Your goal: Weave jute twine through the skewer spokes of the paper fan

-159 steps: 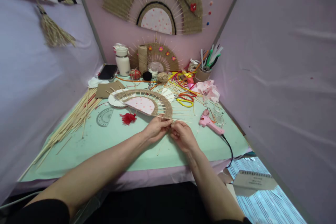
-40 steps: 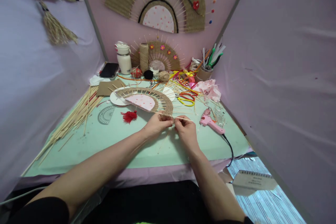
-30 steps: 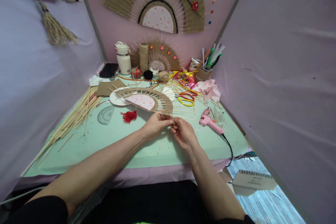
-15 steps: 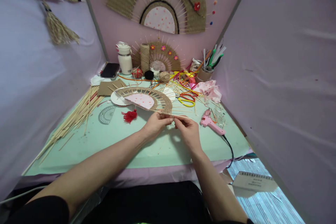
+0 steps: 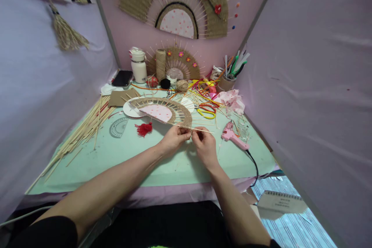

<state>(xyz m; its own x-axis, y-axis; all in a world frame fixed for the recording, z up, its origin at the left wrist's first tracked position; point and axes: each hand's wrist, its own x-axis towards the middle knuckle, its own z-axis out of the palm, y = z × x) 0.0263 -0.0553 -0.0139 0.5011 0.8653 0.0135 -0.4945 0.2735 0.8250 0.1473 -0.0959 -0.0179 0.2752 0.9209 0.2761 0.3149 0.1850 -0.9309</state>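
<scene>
A half-round woven fan (image 5: 182, 114) of jute twine and thin bamboo sticks, with a pink dotted centre, is held tilted over the table. My left hand (image 5: 173, 139) is closed on its near right end, thumb on top. Close beside it, my right hand (image 5: 205, 146) is pinched at the same corner, fingertips nearly touching the left thumb. Whatever lies between the right fingertips is too small to make out. The fan's outermost stick passes just above the right fingers. A red tassel (image 5: 144, 129) lies left of my hands.
A pink glue gun (image 5: 235, 136) with a cord lies at right, with scissors (image 5: 207, 111) farther back. Bamboo sticks (image 5: 78, 131) and a protractor (image 5: 117, 128) are at left. A white bottle (image 5: 138, 66), a twine spool (image 5: 160, 66) and a tool holder (image 5: 226, 83) stand behind.
My right hand has shifted slightly left, closer to the left hand, and its fingers have drawn in. The fan has barely moved, and my left hand keeps its grip.
</scene>
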